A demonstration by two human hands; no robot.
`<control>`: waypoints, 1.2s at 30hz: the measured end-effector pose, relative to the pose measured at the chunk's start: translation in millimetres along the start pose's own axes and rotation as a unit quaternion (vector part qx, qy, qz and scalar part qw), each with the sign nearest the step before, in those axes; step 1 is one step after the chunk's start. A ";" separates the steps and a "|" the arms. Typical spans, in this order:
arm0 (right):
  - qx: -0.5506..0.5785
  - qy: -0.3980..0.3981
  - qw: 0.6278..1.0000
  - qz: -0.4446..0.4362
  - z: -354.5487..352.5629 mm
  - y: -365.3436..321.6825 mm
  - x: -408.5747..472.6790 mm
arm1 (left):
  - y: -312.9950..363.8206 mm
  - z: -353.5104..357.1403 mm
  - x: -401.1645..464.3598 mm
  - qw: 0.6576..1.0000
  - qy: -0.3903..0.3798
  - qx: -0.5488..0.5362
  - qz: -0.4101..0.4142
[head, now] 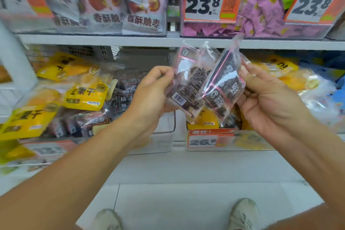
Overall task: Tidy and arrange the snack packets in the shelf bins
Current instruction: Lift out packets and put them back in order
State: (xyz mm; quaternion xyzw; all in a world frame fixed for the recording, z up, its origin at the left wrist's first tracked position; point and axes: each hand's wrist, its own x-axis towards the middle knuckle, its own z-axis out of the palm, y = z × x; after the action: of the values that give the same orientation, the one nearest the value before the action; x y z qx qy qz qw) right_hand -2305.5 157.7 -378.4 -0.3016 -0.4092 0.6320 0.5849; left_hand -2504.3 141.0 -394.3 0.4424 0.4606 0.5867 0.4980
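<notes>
Left hand (149, 97) grip pinching one dark packet (188, 84), right hand (268, 102) pinching another (224, 87)

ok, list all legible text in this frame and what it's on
"23.8": orange price card, upper pink-packet bin.
"23.8": second price card, upper right.
"26." (rest blurred), "酒饮!": price tag, lower bin.
"果干": yellow packet.
"香脆": white bags, upper left.
Print on the held clear packets: unreadable.
</notes>
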 end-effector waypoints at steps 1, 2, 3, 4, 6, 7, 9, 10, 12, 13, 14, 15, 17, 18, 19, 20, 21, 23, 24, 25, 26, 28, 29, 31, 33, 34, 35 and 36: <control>-0.017 0.001 1.000 -0.006 10.9 7.1 3.9 | 6.8 -9.3 -3.3 1.000 -0.012 -0.012 -0.012; -0.035 0.012 0.999 -0.017 22.2 14.4 7.5 | 11.2 -19.7 -6.2 0.999 -0.023 -0.019 -0.030; -0.055 0.029 0.998 -0.028 33.5 23.0 10.6 | 14.1 -30.5 -9.4 0.998 -0.031 -0.013 -0.049; -0.083 0.047 0.995 -0.041 44.7 33.0 13.8 | 14.3 -41.9 -11.8 0.998 -0.030 0.011 -0.062; -0.157 0.074 0.982 -0.071 65.9 56.0 20.4 | 12.8 -61.0 -18.7 0.995 -0.006 0.052 -0.090; -0.189 0.078 0.975 -0.088 76.2 67.1 23.2 | 10.9 -70.2 -21.7 0.994 0.002 0.047 -0.096; -0.229 0.068 0.964 -0.120 96.2 83.6 28.0 | 10.1 -83.9 -25.6 0.995 0.014 0.037 -0.089; -0.248 0.053 0.957 -0.144 104.8 87.9 31.3 | 10.5 -90.7 -25.9 0.996 0.027 0.034 -0.082; -0.297 0.000 0.933 -0.205 119.3 89.0 38.0 | 11.3 -102.8 -24.0 0.996 0.057 0.035 -0.056; -0.312 -0.028 0.922 -0.225 124.9 88.1 41.5 | 12.4 -107.8 -22.9 0.996 0.066 0.032 -0.043; -0.316 -0.053 0.918 -0.233 128.6 87.6 45.7 | 13.0 -112.4 -21.4 0.997 0.071 0.031 -0.028; -0.311 -0.076 0.920 -0.228 130.7 86.3 49.4 | 12.9 -117.0 -20.0 0.997 0.074 0.034 -0.013; -0.285 -0.125 0.932 -0.185 132.6 82.9 56.2 | 12.6 -124.8 -17.6 0.996 0.073 0.053 0.025; -0.273 -0.158 0.937 -0.151 133.2 81.6 58.6 | 12.4 -128.2 -16.6 0.994 0.068 0.076 0.044; -0.274 -0.192 0.935 -0.120 133.0 79.9 60.3 | 13.2 -130.1 -15.7 0.991 0.062 0.104 0.059; -0.297 -0.222 0.923 -0.105 132.3 78.1 61.5 | 12.5 -132.4 -13.9 0.988 0.053 0.124 0.070; -0.342 -0.243 0.902 -0.107 131.6 77.6 61.3 | 11.2 -134.6 -11.8 0.987 0.044 0.131 0.076; -0.449 -0.257 0.844 -0.141 129.4 78.7 58.0 | 7.3 -136.9 -7.4 0.986 0.036 0.137 0.087; -0.498 -0.256 0.812 -0.165 128.8 79.0 56.0 | 5.8 -136.8 -5.9 0.984 0.033 0.145 0.095; -0.543 -0.259 0.776 -0.187 127.5 78.2 55.1 | 4.2 -137.0 -4.5 0.982 0.029 0.155 0.104; -0.583 -0.262 0.741 -0.206 125.7 77.3 55.2 | 2.8 -137.4 -3.1 0.979 0.024 0.168 0.113; -0.633 -0.239 0.703 -0.222 121.1 76.4 55.1 | 2.3 -137.2 -1.9 0.973 0.018 0.194 0.121; -0.645 -0.218 0.697 -0.226 119.2 76.3 55.1 | 2.4 -137.2 -1.2 0.971 0.019 0.202 0.123; -0.644 -0.186 0.704 -0.233 117.5 78.0 55.0 | 2.4 -136.1 0.9 0.970 0.025 0.203 0.132; -0.602 -0.187 0.743 -0.223 115.7 80.4 55.8 | 3.7 -133.5 2.8 0.973 0.028 0.189 0.132; -0.576 -0.200 0.763 -0.213 114.9 80.8 57.1 | 5.1 -132.0 3.0 0.973 0.022 0.190 0.129; -0.546 -0.224 0.783 -0.194 113.1 80.4 59.1 | 6.5 -130.7 2.9 0.973 0.011 0.195 0.124; -0.507 -0.250 0.808 -0.167 110.8 80.1 60.7 | 7.9 -129.9 2.3 0.974 -0.002 0.198 0.114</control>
State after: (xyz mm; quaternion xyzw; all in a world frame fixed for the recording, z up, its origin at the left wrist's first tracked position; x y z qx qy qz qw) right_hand -2448.3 200.9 -388.7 -0.3135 -0.8476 0.2814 0.3227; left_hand -2633.0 129.6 -410.4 0.5830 0.5131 0.5356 0.3316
